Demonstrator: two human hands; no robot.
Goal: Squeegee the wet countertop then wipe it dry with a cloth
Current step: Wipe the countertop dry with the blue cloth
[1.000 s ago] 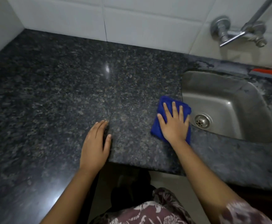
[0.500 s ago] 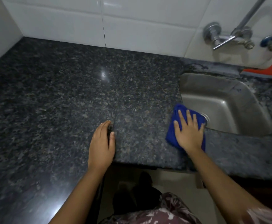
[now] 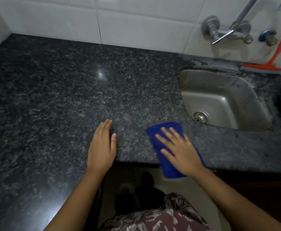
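1. Head view, looking down at an L-shaped dark speckled counter (image 3: 61,97) with white wall tiles (image 3: 136,22) behind it.
2. Left hand (image 3: 102,147): palm down on the counter at its front edge, fingers straight and close together, thumb alongside. It holds nothing.
3. Right hand (image 3: 178,150): flat on top of the blue cloth (image 3: 167,168), fingers straight and spread and pointing up-left. It presses the cloth and does not clutch it.
4. The two hands are apart, with a strip of bare counter between them.
5. The cloth is folded and lies on the counter's front strip, just in front of the sink's near left corner. Its near end sticks out past the counter's front edge. Its outline is a little blurred.
6. Steel sink (image 3: 219,90): set into the counter to the right, with the drain (image 3: 200,116) in its near left part.
7. Squeegee (image 3: 268,66): orange, behind the sink at the far right. Its blade rests on the counter and its handle leans up against the tiles. No hand touches it.
8. Tap (image 3: 226,32): mounted on the wall above the sink, with a blue-capped valve (image 3: 268,35) to its right.
9. One bright light spot reflects off the counter near its middle. I cannot tell wet from dry.
10. Bottom edge: a patterned garment (image 3: 153,217) and pale floor below the counter edge.
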